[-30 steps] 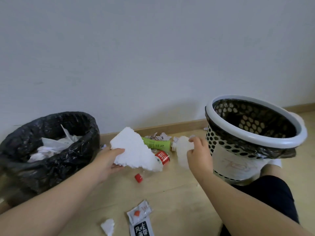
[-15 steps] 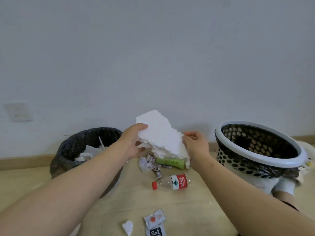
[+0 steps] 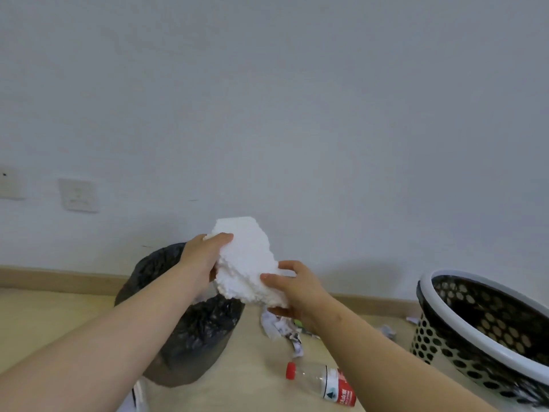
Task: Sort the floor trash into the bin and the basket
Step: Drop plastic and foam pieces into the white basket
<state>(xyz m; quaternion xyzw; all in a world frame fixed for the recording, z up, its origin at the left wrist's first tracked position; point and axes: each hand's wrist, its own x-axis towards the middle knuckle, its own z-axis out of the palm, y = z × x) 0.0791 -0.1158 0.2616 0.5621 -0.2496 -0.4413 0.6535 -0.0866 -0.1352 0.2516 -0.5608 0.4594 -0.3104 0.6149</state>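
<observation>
A jagged white foam slab point(image 3: 245, 260) is held up between both hands in front of the wall. My left hand point(image 3: 200, 263) grips its upper left edge, thumb across the front. My right hand point(image 3: 292, 288) grips its lower right corner. Just below and behind the foam stands the bin lined with a black bag point(image 3: 193, 325), partly hidden by my left forearm. The perforated white-rimmed basket point(image 3: 487, 331) with a black liner stands at the right edge. On the floor lie a clear bottle with a red cap and label point(image 3: 320, 382) and torn paper scraps point(image 3: 282, 330).
A wooden skirting board point(image 3: 59, 278) runs along the white wall, which carries two socket plates point(image 3: 78, 195) at the left. More paper bits point(image 3: 387, 331) lie near the basket. A white wrapper point(image 3: 138, 394) shows at the bottom edge under my left arm.
Both hands have lifted the foam slab higher and swung it left, above the black bin. My right hand now grips its lower corner firmly. The view has tilted upward.
</observation>
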